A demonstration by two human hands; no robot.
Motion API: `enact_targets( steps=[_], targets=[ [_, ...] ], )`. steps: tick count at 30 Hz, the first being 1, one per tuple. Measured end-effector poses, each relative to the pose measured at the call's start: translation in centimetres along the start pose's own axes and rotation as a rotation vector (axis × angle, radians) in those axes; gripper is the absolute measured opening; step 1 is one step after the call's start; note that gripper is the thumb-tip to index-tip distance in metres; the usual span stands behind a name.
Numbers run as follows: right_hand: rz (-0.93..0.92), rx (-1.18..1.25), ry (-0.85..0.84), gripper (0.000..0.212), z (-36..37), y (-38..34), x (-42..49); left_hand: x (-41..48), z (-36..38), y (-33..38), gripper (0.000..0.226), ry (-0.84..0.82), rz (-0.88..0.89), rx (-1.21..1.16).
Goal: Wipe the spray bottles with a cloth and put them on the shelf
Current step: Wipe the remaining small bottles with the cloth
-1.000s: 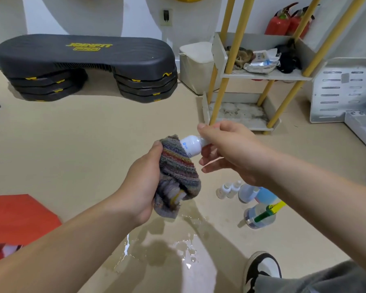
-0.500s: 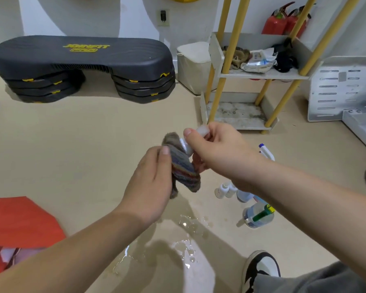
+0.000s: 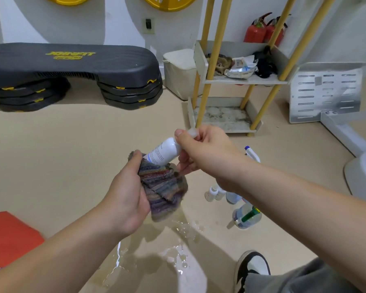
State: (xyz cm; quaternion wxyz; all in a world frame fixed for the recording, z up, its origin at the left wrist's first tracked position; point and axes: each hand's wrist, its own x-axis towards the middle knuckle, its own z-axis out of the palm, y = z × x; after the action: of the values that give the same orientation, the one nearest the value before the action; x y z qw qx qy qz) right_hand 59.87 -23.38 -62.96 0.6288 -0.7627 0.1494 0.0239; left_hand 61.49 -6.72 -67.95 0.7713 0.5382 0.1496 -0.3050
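Person wears grey trousers (image 3: 300, 280), black-and-white sneaker (image 3: 254, 264).

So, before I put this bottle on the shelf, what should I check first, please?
1. Grip: right hand holds the bottle near its cap: ok.
2. Wiping: cloth in left hand touches the bottle's bottom: ok.
3. Whole bottle wiped: cannot tell.
4. Room on the shelf, lowest level: ok.
5. Dry floor: not ok, puddle below the hands.
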Motion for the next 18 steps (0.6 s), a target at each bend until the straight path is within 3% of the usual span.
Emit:
enact_targets(
  steps=[3,6,11,18],
  targets=[
    [0.012,-0.046,-0.02,0.039,-0.3,0.1,-0.2,0.0,-0.3,-0.1,0.049,0.002,-0.087,-0.082],
    [0.001,-0.184,-0.036,0.041,-0.5,0.5,-0.7,0.0,-0.2,-0.5,0.032,0.109,-0.054,0.131],
    [0.012,-0.326,0.036,0.035,-2.2,0.8,-0.9,-0.4,0.8,-1.2,0.046,0.176,-0.043,0.426],
    [0.008,-0.303,0.218,0.035,-4.6,1.4,-2.4,-0.4,3.2,-1.8,0.044,0.159,0.003,0.335]
  ],
)
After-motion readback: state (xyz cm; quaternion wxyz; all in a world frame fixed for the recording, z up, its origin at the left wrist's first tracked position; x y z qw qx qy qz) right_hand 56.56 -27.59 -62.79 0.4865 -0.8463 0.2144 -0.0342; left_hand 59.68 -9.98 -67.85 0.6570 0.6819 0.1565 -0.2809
